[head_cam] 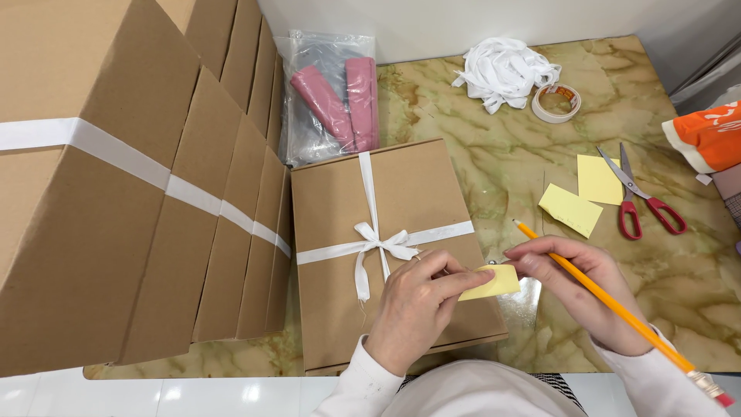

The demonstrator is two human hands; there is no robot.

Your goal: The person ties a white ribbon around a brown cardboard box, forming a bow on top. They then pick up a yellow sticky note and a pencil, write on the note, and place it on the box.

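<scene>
— That row of big cardboard boxes [116, 193] on the left fills half the marble table [695, 301], each one banded with white ribbon. What is the person busy with?

— The flat brown box [409, 193] in front of them, tied crosswise with a white ribbon bow [378, 241]. The left hand [413, 305] pinches a small yellow paper slip [494, 282] between thumb and fingers, at the box's right edge near the bow. The right hand [579, 286] is closed around a yellow pencil [610, 305], its point up beside the slip, and its fingertips touch the slip's far end.

— How would you do that neatly?

— I'd say keep the slip flat on the firm box lid, hold it taut at both ends, and keep the pencil point clear of the ribbon so nothing snags or creases.

— Anything packed away?

— Behind the box lies a clear plastic bag [324, 93] holding two pink rolled things [347, 100]; I cannot tell what they are. The boxes are shut, so their contents are hidden.

— And the smaller bits?

— A heap of white ribbon [505, 73] at the back, a tape roll [556, 103] just beside it, red-handled scissors [641, 197] overlapping one of two spare yellow slips [571, 208], and something orange and white [706, 135] at the right edge.
</scene>
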